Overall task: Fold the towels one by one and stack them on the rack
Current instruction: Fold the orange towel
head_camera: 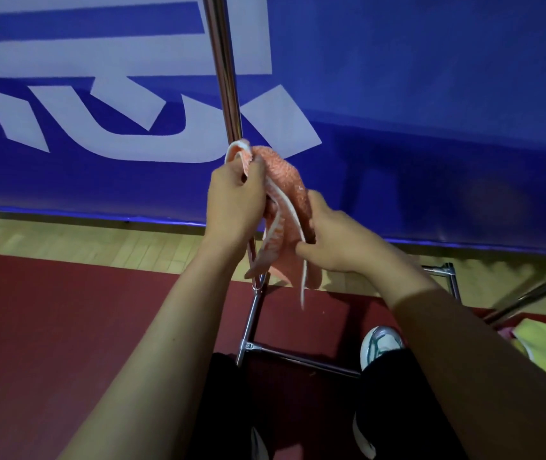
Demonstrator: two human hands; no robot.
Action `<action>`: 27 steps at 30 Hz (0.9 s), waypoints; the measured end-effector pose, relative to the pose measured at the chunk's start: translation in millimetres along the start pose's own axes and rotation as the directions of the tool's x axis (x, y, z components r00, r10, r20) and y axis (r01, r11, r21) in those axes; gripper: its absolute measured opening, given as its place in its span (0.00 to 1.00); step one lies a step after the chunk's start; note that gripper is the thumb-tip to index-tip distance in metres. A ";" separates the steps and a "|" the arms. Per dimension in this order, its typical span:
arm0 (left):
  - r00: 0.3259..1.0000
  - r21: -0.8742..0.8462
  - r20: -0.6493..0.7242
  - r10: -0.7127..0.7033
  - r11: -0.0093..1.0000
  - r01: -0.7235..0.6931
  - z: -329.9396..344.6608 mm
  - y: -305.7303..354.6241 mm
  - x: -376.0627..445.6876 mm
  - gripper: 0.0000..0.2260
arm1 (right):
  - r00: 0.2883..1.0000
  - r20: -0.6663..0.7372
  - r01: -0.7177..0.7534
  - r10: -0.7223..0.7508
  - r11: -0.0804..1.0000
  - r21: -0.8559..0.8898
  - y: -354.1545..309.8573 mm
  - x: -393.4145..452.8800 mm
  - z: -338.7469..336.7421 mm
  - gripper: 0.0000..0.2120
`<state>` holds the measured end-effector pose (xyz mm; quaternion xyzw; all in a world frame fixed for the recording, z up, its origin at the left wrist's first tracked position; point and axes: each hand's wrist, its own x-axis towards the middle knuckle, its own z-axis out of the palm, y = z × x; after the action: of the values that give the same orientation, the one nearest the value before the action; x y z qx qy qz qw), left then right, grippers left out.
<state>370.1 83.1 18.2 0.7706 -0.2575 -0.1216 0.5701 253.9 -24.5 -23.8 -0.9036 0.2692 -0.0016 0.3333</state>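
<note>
At frame centre, the left hand (235,200) and right hand (338,240) both clutch the bunched orange towel (284,180); uneven edges could make a crooked fold.

Sports hall, wood floor (65,240), blue banner (431,111)

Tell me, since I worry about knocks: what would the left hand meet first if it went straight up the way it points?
Probably the metal pole just beyond the left hand, which grips the orange towel; depth is unclear.

Bare forearms, black trousers (394,393), white sneaker (381,343) (teal-trimmed, possibly; lighting is dim).
</note>
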 end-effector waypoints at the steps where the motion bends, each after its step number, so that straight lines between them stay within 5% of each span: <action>1: 1.000 -0.020 -0.004 -0.012 1.000 0.012 -0.2 -0.1 0.7 0.20 | 1.000 -0.007 -0.026 0.026 1.000 -0.016 -0.7 1.0 -0.9 0.34; 4: 0.997 -0.133 -0.017 -0.070 0.989 0.067 -5.5 2.1 1.1 0.20 | 0.984 0.039 -0.170 0.174 0.981 -0.095 2.4 2.4 -3.6 0.38; 7: 0.989 -0.243 -0.073 -0.130 0.964 0.108 -11.4 1.6 3.9 0.17 | 0.932 0.186 -0.245 0.311 0.920 -0.306 9.7 4.6 -1.2 0.17; 9: 0.974 -0.303 -0.125 -0.191 0.942 0.146 -15.2 1.6 4.6 0.17 | 0.898 0.299 -0.251 0.322 0.934 -0.253 13.6 4.9 1.6 0.08; 14: 0.949 -0.395 -0.078 -0.306 0.883 0.253 -15.0 3.5 1.5 0.17 | 0.926 0.364 -0.140 0.098 0.986 0.089 -5.0 -1.8 0.2 0.19; 20: 0.884 -0.734 0.150 -0.442 0.550 0.399 -12.5 4.3 -1.7 0.21 | 0.925 0.365 -0.068 -0.103 0.902 0.427 -33.0 -18.7 -10.2 0.19; 23: 0.857 -0.757 0.205 -0.474 0.477 0.445 -11.0 -0.8 1.4 0.26 | 0.926 0.347 -0.028 -0.147 0.891 0.452 -35.2 -18.6 -8.1 0.12; 27: 0.835 -0.801 0.208 -0.509 0.401 0.444 -9.7 -1.9 2.0 0.21 | 0.916 0.354 0.029 -0.189 0.912 0.410 -36.6 -20.0 -9.0 0.07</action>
<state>377.0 90.4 19.7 0.4556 0.0808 -0.3577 0.8111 252.9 3.0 8.8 -0.8134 0.1403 0.1031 0.5550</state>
